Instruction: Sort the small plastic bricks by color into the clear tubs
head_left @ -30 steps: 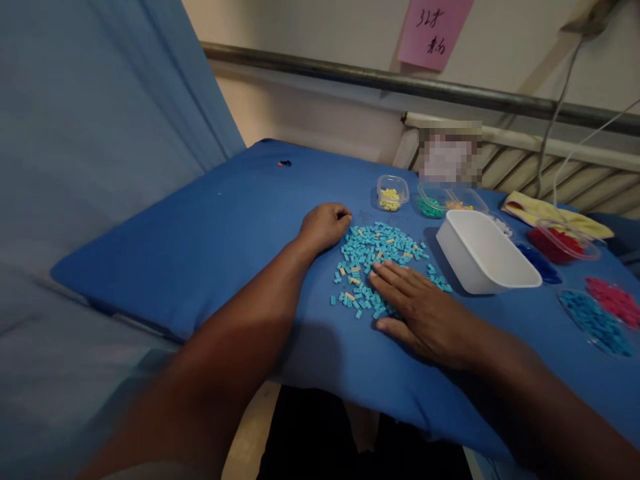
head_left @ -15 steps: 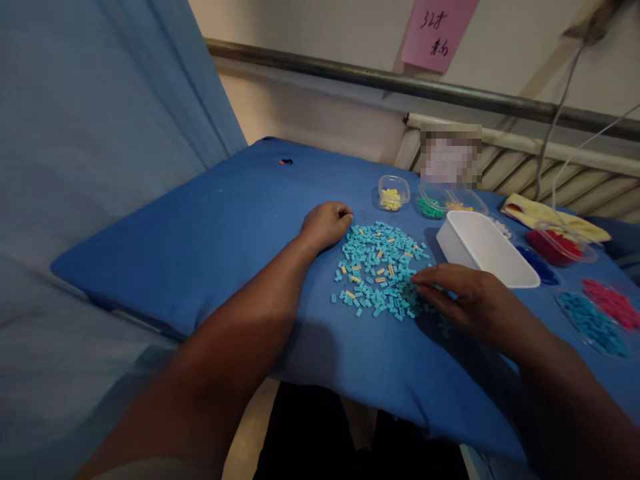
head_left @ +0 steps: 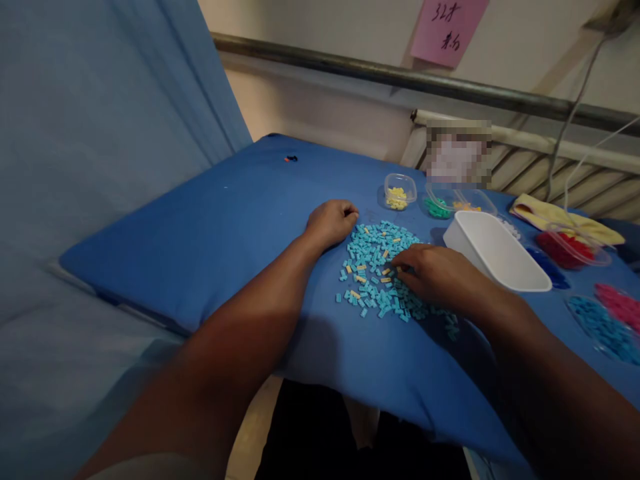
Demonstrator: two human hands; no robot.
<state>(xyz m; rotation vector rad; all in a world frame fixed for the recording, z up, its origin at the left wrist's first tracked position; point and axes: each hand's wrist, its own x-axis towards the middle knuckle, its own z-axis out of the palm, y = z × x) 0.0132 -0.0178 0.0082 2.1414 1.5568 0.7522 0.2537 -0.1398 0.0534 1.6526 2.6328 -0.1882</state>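
A loose pile of small turquoise building blocks [head_left: 373, 247] lies on a blue-covered surface [head_left: 240, 220], with several cream blocks [head_left: 361, 267] scattered among them. My left hand [head_left: 333, 222] rests at the pile's upper left edge, fingers curled closed; whatever may be inside is hidden. Over the right part of the pile is my right hand [head_left: 433, 270], palm down. Its thumb and fingertips close around a cream block in the pile, mostly covered by the fingers. A white plastic tub [head_left: 500, 253] stands tilted in view just beyond my right hand.
Behind the pile, a small clear container [head_left: 400, 190] holds pale yellow blocks. Other clear containers hold green blocks [head_left: 437, 208], red blocks [head_left: 565, 250] and blue blocks [head_left: 603, 327]. A folded yellow cloth [head_left: 565, 217] lies by the radiator. A blue curtain [head_left: 115, 87] hangs at the left.
My right hand has moved left, farther over the pile, and its fingertips now reach a cream block. My left hand stays in place. The view has shifted slightly.
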